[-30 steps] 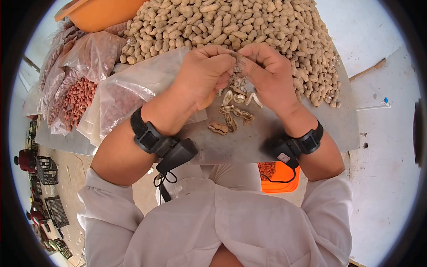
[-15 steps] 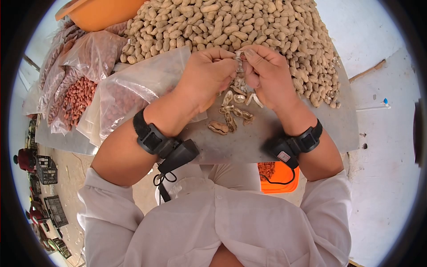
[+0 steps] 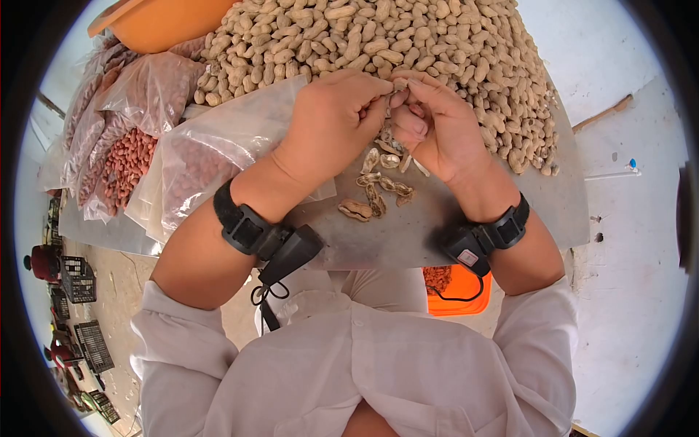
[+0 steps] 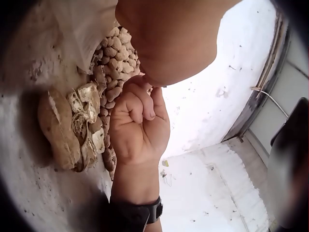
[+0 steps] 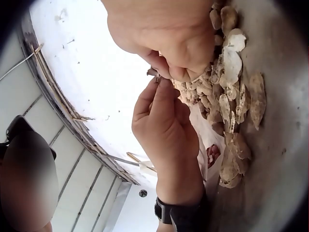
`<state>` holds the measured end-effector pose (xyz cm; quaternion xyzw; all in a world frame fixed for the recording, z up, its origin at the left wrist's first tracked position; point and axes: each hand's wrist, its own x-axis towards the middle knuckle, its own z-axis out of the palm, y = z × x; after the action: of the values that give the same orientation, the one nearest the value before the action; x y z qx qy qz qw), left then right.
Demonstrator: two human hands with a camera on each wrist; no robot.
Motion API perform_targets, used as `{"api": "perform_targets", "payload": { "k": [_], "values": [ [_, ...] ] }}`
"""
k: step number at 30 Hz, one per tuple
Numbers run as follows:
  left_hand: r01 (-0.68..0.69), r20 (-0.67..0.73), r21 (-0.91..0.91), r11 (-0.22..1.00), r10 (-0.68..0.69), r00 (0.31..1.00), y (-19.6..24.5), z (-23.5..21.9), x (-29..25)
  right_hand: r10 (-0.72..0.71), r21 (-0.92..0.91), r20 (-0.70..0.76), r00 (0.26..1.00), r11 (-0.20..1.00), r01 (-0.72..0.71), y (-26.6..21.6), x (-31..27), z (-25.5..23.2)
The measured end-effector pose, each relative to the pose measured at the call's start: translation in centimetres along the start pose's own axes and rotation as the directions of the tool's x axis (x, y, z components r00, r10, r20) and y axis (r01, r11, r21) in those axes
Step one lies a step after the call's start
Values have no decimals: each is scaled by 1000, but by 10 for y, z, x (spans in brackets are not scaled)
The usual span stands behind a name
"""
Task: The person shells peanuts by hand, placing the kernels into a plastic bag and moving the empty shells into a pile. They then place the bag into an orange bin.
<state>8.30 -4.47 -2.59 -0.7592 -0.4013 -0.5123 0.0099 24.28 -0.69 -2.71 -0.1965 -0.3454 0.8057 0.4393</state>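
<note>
Over the table, my left hand (image 3: pixel 331 120) and right hand (image 3: pixel 448 127) meet fingertip to fingertip in front of the peanut heap. Between them a small peanut shell (image 3: pixel 400 85) is pinched by the thumb and forefinger of each hand. A bit of it, a shell piece (image 5: pixel 152 72), pokes out at the left fingertips in the right wrist view. The other right fingers curl in toward the palm, with something reddish showing among them. Below the hands lie several split, emptied shells (image 3: pixel 375 197); in the left wrist view, a larger shell (image 4: pixel 59 130) lies beside broken ones.
A big heap of unshelled peanuts (image 3: pixel 349 44) covers the back of the metal table (image 3: pixel 364 247). At the left are clear bags (image 3: pixel 211 156) of red kernels (image 3: pixel 129 167) and an orange basin (image 3: pixel 167 25). An orange tub (image 3: pixel 477 298) stands below the table edge; black crates (image 3: pixel 93 346) are on the floor.
The right hand has turned and its lower fingers have curled inward. A reddish kernel seen at the fingertips half a second ago no longer shows there; a shell piece is pinched there now.
</note>
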Motion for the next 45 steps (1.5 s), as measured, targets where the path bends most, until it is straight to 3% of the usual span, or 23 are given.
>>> {"api": "perform_targets", "payload": {
  "k": [4, 9, 12, 13, 15, 16, 19, 22, 28, 31, 34, 37, 40, 45],
  "values": [
    [-72, -8, 43, 997, 72, 997, 0, -1, 1, 22, 21, 46, 999, 1000, -23, 0, 0, -1],
    [-59, -4, 45, 997, 60, 998, 1, -3, 2, 39, -8, 23, 999, 999, -38, -1, 0, 3],
    [-15, 5, 4, 1000, 15, 1000, -1, -3, 1, 28, -126, -10, 1000, 992, -29, -8, 2, -5],
    [1, 11, -13, 1000, -1, 1000, -2, -3, 0, -44, -340, -20, 999, 940, 35, -16, 2, -9],
    [21, 129, -7, 1000, -19, 992, -3, -5, -2, -184, -710, 5, 983, 692, 134, -37, -1, -10],
    [30, 185, -2, 1000, -29, 982, -3, -6, -3, -231, -869, -26, 973, 486, 92, -42, -6, 0],
    [43, 231, 22, 999, -47, 972, -7, -6, -5, -56, -984, 174, 983, -57, 171, -53, -10, -11],
    [58, 290, 24, 998, -62, 955, -11, -4, -7, 46, -935, 69, 997, -346, 81, -53, -16, -1],
    [158, 302, 10, 987, -153, 941, -8, -7, -5, 170, -825, 5, 985, -556, 100, -51, -11, -5],
    [243, 295, -69, 968, -213, 932, -6, -6, -4, 137, -817, 138, 981, -544, 192, -48, -11, -11],
    [503, 379, -301, 811, -382, 843, -4, -4, -5, -19, -963, 197, 980, -189, 190, -50, -10, -14],
    [613, 413, -407, 678, -462, 785, 2, -5, -2, -166, -914, 320, 933, 203, 350, -40, -7, -10],
    [600, 382, -500, 625, -462, 800, 2, -4, -3, -223, -897, 369, 902, 168, 409, -28, -7, -3],
    [614, 359, -456, 644, -499, 789, 3, -5, -2, -251, -907, 401, 881, 27, 420, -23, -11, 6]
  ]
}}
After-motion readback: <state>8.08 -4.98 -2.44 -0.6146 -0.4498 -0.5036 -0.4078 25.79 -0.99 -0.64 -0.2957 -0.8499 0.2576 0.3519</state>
